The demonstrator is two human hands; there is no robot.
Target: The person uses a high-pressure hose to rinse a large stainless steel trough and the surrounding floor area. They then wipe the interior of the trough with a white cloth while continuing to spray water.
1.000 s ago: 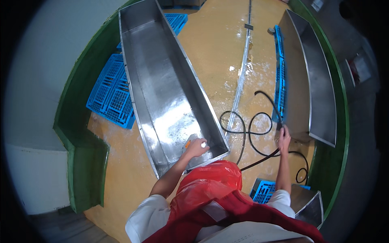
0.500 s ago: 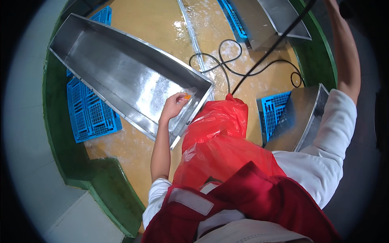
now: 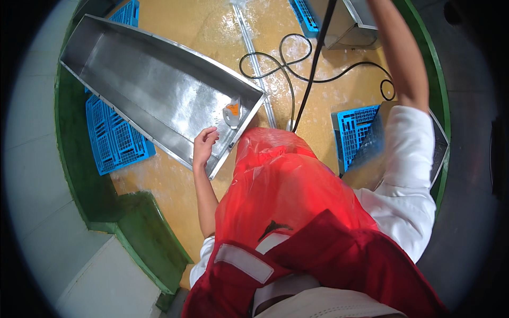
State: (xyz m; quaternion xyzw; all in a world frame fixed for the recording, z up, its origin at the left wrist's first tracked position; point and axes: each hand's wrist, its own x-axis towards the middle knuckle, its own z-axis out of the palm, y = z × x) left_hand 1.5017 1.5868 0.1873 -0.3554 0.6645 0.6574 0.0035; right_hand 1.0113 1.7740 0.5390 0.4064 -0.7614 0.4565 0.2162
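My left hand (image 3: pixel 204 146) is over the near end of a long stainless steel tub (image 3: pixel 143 79), its fingers slightly curled and apart with nothing in them. Just beyond it, in the tub's near right corner, lies a clear plastic item with an orange patch (image 3: pixel 232 110); I cannot tell whether it is a bag or a container. My right arm (image 3: pixel 405 58) reaches up past the top edge of the view, so its hand is hidden. Close to that arm a taut black hose (image 3: pixel 313 69) runs up from beside my red apron (image 3: pixel 281 175).
Blue plastic pallets (image 3: pixel 119 140) lie under the tub's left side. Another blue pallet (image 3: pixel 355 132) and a second steel tub (image 3: pixel 374 153) are at my right. Black hose loops (image 3: pixel 297 50) cross the wet yellow floor (image 3: pixel 185 21) near a metal drain strip (image 3: pixel 246 37). Green kerbs border the sides.
My left hand has let go of the clear item with the orange patch and drawn back toward me. My right arm has swung left and up, and the taut hose stands steeper.
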